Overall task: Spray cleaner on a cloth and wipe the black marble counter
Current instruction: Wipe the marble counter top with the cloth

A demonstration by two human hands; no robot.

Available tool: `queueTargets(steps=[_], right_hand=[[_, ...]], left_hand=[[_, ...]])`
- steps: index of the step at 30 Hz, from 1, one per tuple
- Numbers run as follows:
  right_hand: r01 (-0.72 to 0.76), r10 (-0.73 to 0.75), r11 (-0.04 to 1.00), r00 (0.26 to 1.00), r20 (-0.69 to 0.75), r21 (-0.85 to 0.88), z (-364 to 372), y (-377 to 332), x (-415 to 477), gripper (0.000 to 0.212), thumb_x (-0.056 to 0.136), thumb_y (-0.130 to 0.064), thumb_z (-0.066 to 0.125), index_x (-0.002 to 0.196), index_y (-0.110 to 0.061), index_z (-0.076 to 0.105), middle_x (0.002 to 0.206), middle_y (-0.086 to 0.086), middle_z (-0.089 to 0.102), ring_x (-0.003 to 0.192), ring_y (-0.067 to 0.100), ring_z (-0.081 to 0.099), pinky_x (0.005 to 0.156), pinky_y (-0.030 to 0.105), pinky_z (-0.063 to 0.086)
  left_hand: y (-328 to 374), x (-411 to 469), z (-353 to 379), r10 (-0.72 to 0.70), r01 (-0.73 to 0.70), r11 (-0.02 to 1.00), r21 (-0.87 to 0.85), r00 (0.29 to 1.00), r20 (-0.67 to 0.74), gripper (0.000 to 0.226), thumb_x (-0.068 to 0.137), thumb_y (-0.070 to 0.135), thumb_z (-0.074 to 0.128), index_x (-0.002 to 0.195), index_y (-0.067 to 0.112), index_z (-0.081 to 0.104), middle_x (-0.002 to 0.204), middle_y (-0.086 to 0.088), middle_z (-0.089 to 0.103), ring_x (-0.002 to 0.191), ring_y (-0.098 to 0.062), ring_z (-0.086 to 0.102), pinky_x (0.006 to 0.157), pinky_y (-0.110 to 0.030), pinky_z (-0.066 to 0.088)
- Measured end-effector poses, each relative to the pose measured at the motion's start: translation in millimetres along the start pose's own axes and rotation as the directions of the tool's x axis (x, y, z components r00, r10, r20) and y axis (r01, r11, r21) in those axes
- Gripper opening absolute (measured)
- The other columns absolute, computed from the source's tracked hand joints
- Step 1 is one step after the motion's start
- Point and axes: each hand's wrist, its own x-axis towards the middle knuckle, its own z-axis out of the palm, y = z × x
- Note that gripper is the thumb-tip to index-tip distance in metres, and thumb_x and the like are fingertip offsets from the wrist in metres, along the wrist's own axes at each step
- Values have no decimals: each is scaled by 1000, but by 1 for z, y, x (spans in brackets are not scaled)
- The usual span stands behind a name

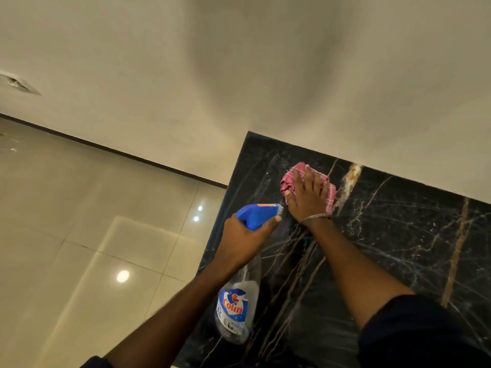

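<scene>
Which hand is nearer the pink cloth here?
Right. The right hand lies flat on the pink cloth, pressing it to the black marble counter. The left hand grips the spray bottle off the cloth's near left, not touching it.

dim warm light | round glare spots on floor (122, 276) | wide-angle bending | soft focus

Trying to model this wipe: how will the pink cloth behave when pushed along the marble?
The pink cloth is bunched into folds under the right hand, so probably floppy, apt to crumple rather than slide flat. It looks thin, likely light. The black marble counter looks glossy, so it should glide easily.
</scene>
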Motion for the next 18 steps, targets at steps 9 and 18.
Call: queueTargets(steps=[9, 18], right_hand=[[211, -209, 977, 975, 75, -13, -19, -111, 82, 71, 101, -47, 30, 154, -25, -12, 161, 9, -21, 147, 36, -18, 115, 54, -13], [408, -410, 906, 912, 6, -113, -18, -83, 88, 65, 100, -44, 34, 156, -28, 6, 164, 4, -2, 150, 29, -2, 120, 50, -2]], left_hand=[[-10, 18, -8, -45, 40, 994, -103, 998, -45, 14, 84, 30, 75, 86, 28, 62, 66, 10, 61, 59, -1, 59, 59, -13, 50], [-14, 15, -9, -73, 68, 995, -74, 996, -57, 15, 85, 30, 74, 84, 21, 61, 67, 2, 62, 57, 0, 57, 55, -10, 46]])
